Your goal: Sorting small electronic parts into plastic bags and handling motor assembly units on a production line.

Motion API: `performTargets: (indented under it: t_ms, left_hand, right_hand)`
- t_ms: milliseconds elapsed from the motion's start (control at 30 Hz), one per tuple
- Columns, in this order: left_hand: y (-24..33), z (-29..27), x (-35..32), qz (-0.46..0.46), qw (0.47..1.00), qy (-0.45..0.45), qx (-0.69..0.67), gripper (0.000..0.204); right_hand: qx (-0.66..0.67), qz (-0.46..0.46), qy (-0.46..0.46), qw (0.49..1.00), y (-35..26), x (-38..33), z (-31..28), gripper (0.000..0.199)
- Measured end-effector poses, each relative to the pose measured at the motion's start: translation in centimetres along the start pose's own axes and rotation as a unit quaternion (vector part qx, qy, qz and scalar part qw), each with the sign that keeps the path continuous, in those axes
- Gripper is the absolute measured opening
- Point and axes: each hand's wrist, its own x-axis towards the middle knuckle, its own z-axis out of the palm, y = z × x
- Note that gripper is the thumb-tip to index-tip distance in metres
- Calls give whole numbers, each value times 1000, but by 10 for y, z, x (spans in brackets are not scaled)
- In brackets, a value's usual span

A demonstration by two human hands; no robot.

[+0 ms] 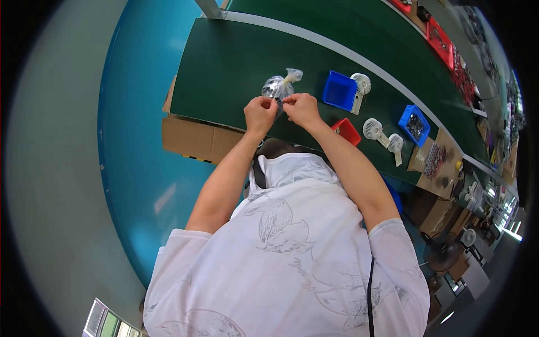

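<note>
Two bare hands, tips nearly meeting over one clear, wrinkled plastic bag (pixel 278 89). Left hand (pixel 261 115) and right hand (pixel 303 110) both have fingers drawn in narrow; a small dark piece (pixel 278 100) shows between the tips. Can't tell which hand has it, or if either is pinching bag film.

Bag: one, rounded and bulging, glossy, silvery and dark glints inside, contents not readable. Neck gathered into a yellowish twist, crumpled end flared out past it, pointing away from the person. It's on the near part of the smooth dark green desk (pixel 224 67), directly in front of the person.

Right of the hands: three white handheld fans, round ribbed heads, straight handles. One fan (pixel 359 90) is just beside a blue rectangular plastic bin (pixel 339 90); the other two (pixel 372 129) (pixel 395 144) lie close together nearer the person. One red plastic bin (pixel 349 132) sits near the right forearm, a few small pale bits in it. Second blue bin (pixel 414 124) farther right, loaded with small dark and metallic parts.

Beyond that, brown cardboard (pixel 443 174) with a heap of small red-and-grey pieces (pixel 434 160). One pale metal rail (pixel 314 38) curves across behind everything. One brown cardboard box (pixel 202 140) below the desk's near left edge, above the glossy blue floor (pixel 146 168).
</note>
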Motion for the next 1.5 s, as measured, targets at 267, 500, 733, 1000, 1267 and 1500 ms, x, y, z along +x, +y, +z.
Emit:
performTargets:
  t_ms: [267,500,733,1000,1267,1500]
  left_hand:
    - [-2,1,-5,39,998,4,-53,14]
    - [-7,-3,-4,57,994,-6,-93,12]
    - [-6,9,-8,9,988,-50,-144,16]
    - [-20,-7,4,64,997,-11,-37,15]
    - [14,-12,22,91,966,-74,230,31]
    - [20,-9,35,27,950,-159,266,26]
  right_hand:
    - [275,173,22,946,-11,7,14,19]
    - [395,227,80,887,-7,1,36,19]
    - [137,7,88,987,31,0,37,16]
    - [40,-124,202,971,50,-62,-46,8]
    - [-113,142,112,977,166,-97,-81,32]
    - [-188,139,58,970,146,-70,-45,53]
